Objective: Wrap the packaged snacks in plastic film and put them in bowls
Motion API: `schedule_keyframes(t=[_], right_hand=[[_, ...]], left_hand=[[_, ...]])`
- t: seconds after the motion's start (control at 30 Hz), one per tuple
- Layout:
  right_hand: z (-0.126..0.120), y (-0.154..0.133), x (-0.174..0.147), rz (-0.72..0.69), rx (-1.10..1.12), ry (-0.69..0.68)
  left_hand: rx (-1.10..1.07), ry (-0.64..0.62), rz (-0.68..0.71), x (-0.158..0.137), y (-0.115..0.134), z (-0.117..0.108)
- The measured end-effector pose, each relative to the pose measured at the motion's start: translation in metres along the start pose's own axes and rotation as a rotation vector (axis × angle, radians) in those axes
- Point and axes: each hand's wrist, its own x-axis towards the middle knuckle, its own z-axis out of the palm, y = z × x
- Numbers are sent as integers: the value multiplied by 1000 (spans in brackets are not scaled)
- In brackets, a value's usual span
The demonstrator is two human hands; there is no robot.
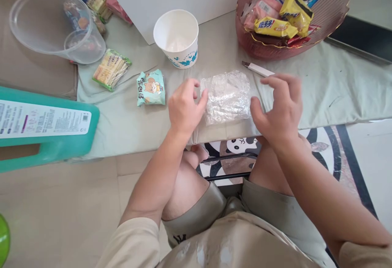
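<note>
A crumpled bundle of clear plastic wrap (228, 98) lies on the cloth-covered surface between my two hands. My left hand (186, 105) is at its left edge, fingers curved, with a gap between thumb and forefinger; whether it touches the plastic I cannot tell. To the right of the bundle hovers my right hand (279, 106), slightly blurred, its thumb and fingers apart and nothing in them. Just beyond that hand is a white utility knife (259, 69) with its dark tip pointing left. A mint-green snack packet (151, 88) sits left of my left hand.
Behind the bundle stands a white paper cup (183, 57). A pink ribbed bowl (260, 49) holds several snack packets. At left are a clear plastic tub (36, 35), a cracker packet (112, 70) and a teal jug (79, 129). The surface's front edge runs above my knees.
</note>
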Motion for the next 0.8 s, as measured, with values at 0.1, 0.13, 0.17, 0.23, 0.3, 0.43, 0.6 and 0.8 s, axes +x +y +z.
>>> schedule_keyframes(t=[0.1,0.13,0.17,0.23,0.3,0.43,0.6,0.8], right_hand=[[-7,-7,-12,-230,74,-185],[-7,-7,-16,-260,64,-252],[-7,-4,-20,-260,36,-306],[-6,4,-26,-212,-37,-361],[-7,13,-29,-180,-75,-375],[-9,23,-29,-181,-62,-309],[-9,20,-23,-236,90,-240],[-21,20,-14,3,468,-327]], left_hand=[[-48,-243,330,-5,5,-5],[-42,-346,388,-6,5,-6],[-34,-432,409,-6,3,-7],[-34,-530,383,-5,-2,-9],[-73,-559,344,-3,-8,-13],[-113,-588,345,-4,-7,-21],[-92,-637,401,-7,1,-22],[-201,-451,388,-4,0,-13]])
